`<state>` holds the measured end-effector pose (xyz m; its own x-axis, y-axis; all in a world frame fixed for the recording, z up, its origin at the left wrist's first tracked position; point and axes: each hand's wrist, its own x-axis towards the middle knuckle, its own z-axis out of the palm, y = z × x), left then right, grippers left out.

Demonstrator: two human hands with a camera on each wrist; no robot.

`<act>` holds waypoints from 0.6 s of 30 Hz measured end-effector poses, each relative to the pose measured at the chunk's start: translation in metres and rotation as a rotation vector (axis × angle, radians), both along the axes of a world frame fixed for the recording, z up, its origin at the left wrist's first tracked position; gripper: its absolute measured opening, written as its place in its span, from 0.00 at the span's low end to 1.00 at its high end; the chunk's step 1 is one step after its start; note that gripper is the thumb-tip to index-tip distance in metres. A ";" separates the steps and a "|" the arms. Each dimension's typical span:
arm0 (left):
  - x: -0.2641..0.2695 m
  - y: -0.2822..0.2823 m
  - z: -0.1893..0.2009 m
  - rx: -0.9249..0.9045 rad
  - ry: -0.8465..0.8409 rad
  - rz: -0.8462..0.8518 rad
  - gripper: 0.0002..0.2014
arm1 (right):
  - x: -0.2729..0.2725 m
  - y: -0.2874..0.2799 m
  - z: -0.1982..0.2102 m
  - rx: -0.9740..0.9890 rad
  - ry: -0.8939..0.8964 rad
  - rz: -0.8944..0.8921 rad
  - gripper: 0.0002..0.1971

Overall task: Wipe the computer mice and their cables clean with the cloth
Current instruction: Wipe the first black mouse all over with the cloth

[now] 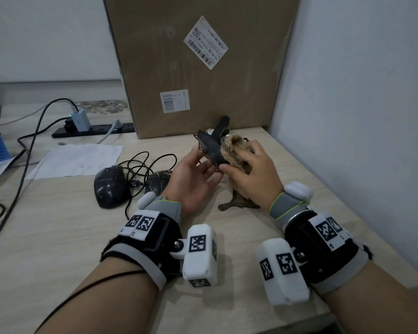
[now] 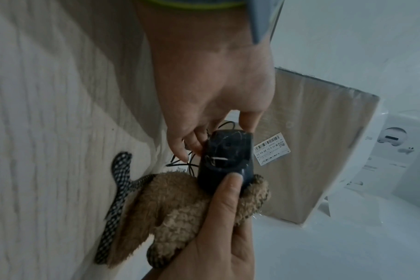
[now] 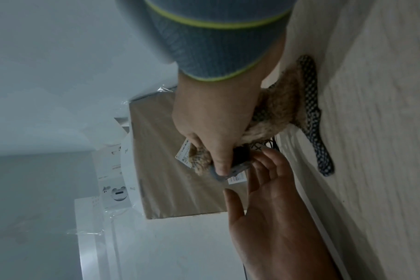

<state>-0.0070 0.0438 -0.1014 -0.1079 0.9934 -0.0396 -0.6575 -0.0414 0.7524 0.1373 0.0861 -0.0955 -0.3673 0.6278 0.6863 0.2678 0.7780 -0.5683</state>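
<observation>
A dark mouse [image 1: 209, 147] is lifted above the desk. My right hand [image 1: 244, 162] grips a fuzzy brown cloth [image 1: 234, 145] with checkered trim, wrapped against the mouse's right side. In the left wrist view the right thumb [image 2: 228, 181] presses on the mouse [image 2: 224, 157]. My left hand [image 1: 204, 160] is palm-up and relaxed, with its fingertips touching the mouse's near side. In the right wrist view its thumb stands apart from the mouse [image 3: 240, 163]. Two more dark mice [image 1: 111, 186] [image 1: 158, 182] lie on the desk with tangled black cables [image 1: 145, 165].
A large cardboard box [image 1: 203, 68] leans at the back, a black object [image 1: 221, 126] at its foot. A power strip [image 1: 94, 128] with a charger [image 1: 80, 119] and a white sheet [image 1: 77, 160] lie at the left. The wall [image 1: 360, 116] closes the right side.
</observation>
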 end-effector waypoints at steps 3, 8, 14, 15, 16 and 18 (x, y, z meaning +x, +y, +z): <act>-0.001 0.000 -0.002 -0.007 0.011 0.018 0.12 | 0.002 0.002 0.002 0.007 0.096 -0.070 0.16; 0.002 -0.001 -0.001 0.033 -0.041 0.026 0.16 | 0.001 0.000 0.003 -0.033 0.169 -0.021 0.15; 0.000 0.001 -0.007 -0.058 0.039 0.027 0.17 | 0.000 -0.002 -0.001 -0.133 0.029 0.120 0.20; 0.001 0.001 -0.007 -0.055 0.068 -0.001 0.15 | 0.000 -0.002 -0.002 -0.177 0.004 0.113 0.20; 0.002 0.000 -0.007 -0.049 0.092 -0.030 0.13 | 0.000 -0.001 -0.002 -0.226 -0.008 0.102 0.19; 0.004 -0.002 -0.005 -0.046 0.147 -0.073 0.11 | 0.000 0.000 -0.002 -0.326 -0.003 0.091 0.17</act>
